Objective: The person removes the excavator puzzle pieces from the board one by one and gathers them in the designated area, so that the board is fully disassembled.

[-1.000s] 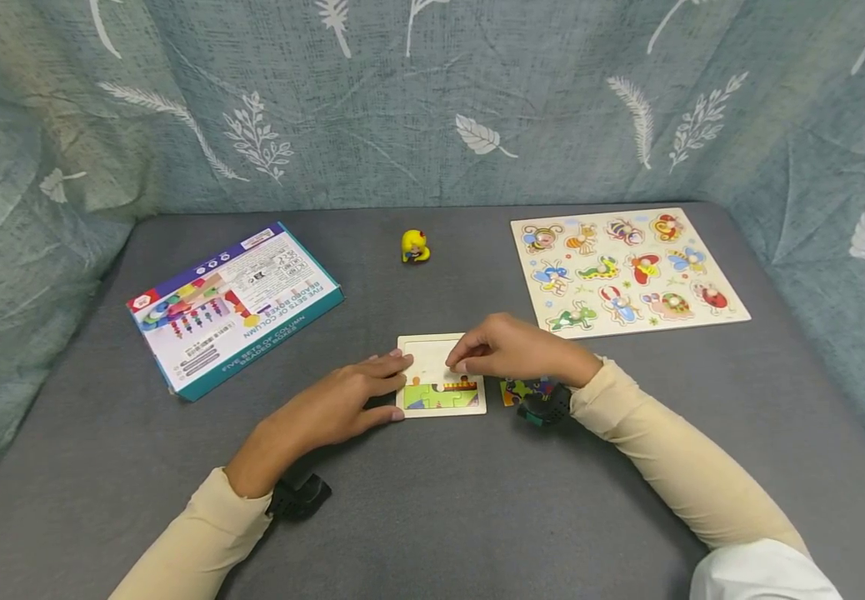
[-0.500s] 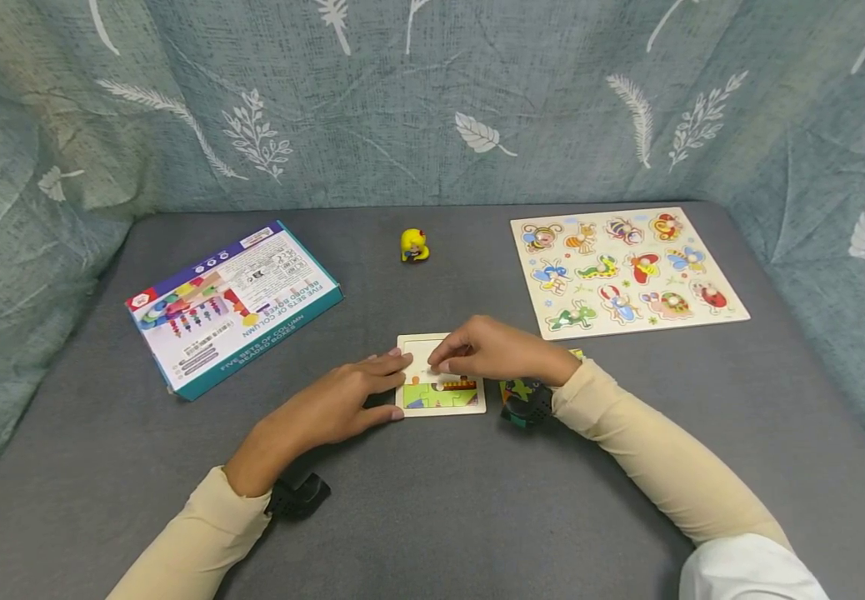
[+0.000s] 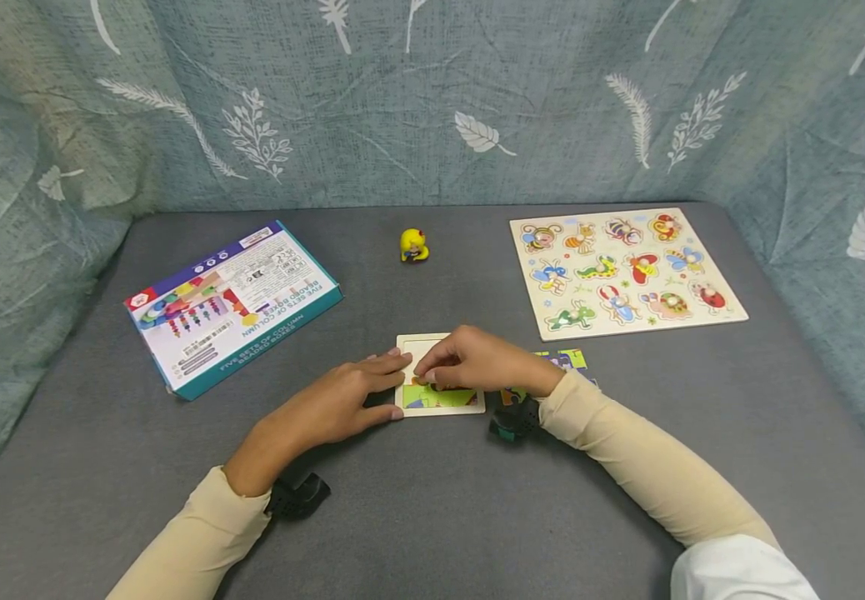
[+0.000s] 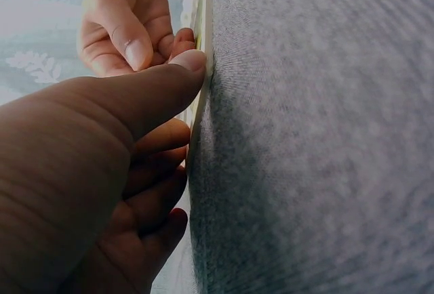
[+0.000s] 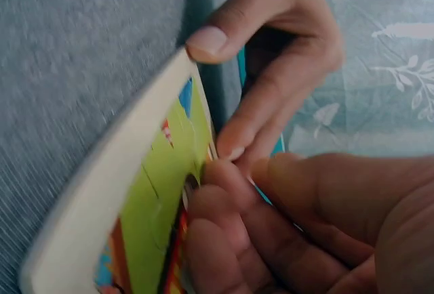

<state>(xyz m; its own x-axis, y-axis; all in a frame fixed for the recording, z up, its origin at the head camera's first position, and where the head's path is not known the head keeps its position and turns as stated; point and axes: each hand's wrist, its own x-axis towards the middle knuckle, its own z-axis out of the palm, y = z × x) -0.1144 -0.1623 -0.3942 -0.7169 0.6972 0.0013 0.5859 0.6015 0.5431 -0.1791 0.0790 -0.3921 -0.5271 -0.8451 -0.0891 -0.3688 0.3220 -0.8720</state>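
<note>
A small wooden puzzle board [image 3: 443,412] lies on the grey table, with green picture pieces [image 3: 438,401] fitted along its near side. My left hand [image 3: 350,396] rests against the board's left edge, its fingers fairly straight and the thumb [image 4: 190,60] at the near corner. Over the board, my right hand [image 3: 470,358] has its fingers bent, with thumb and forefinger tips close together by the left part of the pieces. In the right wrist view its curled fingers [image 5: 213,257] lie right over the picture. I cannot tell whether a piece is between the fingertips.
Loose puzzle pieces [image 3: 571,359] lie right of the board, partly under my right wrist. A beaded-toy box [image 3: 237,308] stands at left, a yellow-haired figurine [image 3: 413,246] at the back, and an insect peg board [image 3: 627,275] at back right. A leaf-print curtain [image 3: 432,100] hangs behind.
My right hand has moved left and slightly nearer across the board, now covering part of the pieces. More loose pieces show beside its wrist. My left hand has stayed in place.
</note>
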